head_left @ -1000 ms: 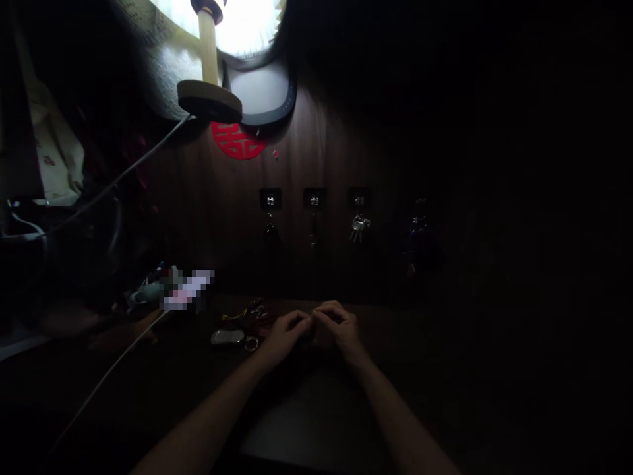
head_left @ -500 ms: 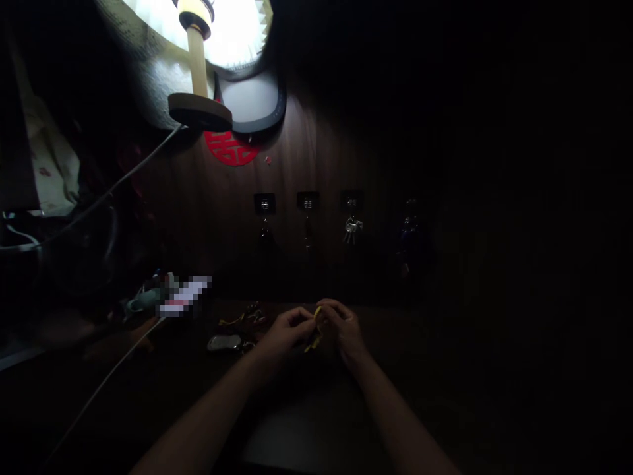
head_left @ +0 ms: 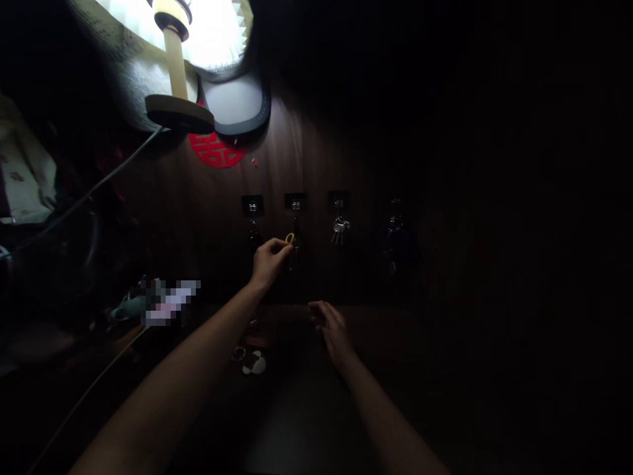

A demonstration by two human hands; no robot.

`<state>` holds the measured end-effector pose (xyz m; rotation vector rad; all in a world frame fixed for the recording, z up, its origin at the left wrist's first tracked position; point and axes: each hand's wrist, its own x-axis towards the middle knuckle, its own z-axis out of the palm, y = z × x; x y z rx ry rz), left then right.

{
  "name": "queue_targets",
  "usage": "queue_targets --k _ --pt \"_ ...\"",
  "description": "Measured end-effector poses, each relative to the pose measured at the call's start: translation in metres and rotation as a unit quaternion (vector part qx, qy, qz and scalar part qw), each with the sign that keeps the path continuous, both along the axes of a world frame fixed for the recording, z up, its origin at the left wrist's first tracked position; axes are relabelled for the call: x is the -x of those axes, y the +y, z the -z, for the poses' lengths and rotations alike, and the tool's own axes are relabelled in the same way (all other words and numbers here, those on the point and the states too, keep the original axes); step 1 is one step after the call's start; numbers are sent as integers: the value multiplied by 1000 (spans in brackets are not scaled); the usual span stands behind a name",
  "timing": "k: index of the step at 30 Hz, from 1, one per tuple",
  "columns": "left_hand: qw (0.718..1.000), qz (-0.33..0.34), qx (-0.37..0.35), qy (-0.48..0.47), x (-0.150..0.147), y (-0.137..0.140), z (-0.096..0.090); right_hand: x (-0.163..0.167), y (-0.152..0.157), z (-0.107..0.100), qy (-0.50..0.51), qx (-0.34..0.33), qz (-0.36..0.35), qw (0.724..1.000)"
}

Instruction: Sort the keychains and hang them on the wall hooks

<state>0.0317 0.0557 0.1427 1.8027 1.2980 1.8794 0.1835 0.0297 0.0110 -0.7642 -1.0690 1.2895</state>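
Observation:
My left hand [head_left: 269,265] is raised in front of the dark panel, its thumb and fingers pinched on a yellow cord loop [head_left: 289,238]. The loop stands upright just below the middle metal hook [head_left: 295,203]; whether it touches anything hanging there is too dark to tell. Lower down, over the tabletop, my right hand [head_left: 332,328] has its fingers apart and holds nothing. Below my left forearm, a white paw-like or bear-like tag [head_left: 254,363] lies near a metal ring [head_left: 238,353] on the dark table.
A bunch of keys [head_left: 339,230] hangs from the hook to the right, and dark items hang from the outer hooks. A lit lamp [head_left: 179,115] stands at upper left, its white cable [head_left: 123,165] running down left. A red cutout [head_left: 217,153] is behind it.
My left hand has risen from the table towards the hooks with the yellow loop. My right hand has let go of it and opened. The view has shifted slightly right.

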Motion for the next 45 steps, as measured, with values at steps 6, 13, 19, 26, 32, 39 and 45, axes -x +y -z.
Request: queue_targets --k 6,13,19,26,32,39,45 --pt "991 -103 -49 71 -9 19 -30 0 5 7 -7 8 -13 1000" --pt "981 -163 -55 89 -15 38 -42 2 7 12 -23 13 -13 1000" --pt "977 -181 -18 109 -14 49 -31 3 9 12 -25 17 -19 999" --pt "986 -141 -7 85 -14 49 -14 4 10 12 -30 25 -26 999" --pt "994 -85 23 69 -10 45 -2 4 10 14 -34 15 -26 999" --pt "994 -76 44 72 -4 40 16 6 12 16 -39 19 -26 999" --pt "993 -76 53 78 -6 35 19 7 15 18 -47 18 -27 998"
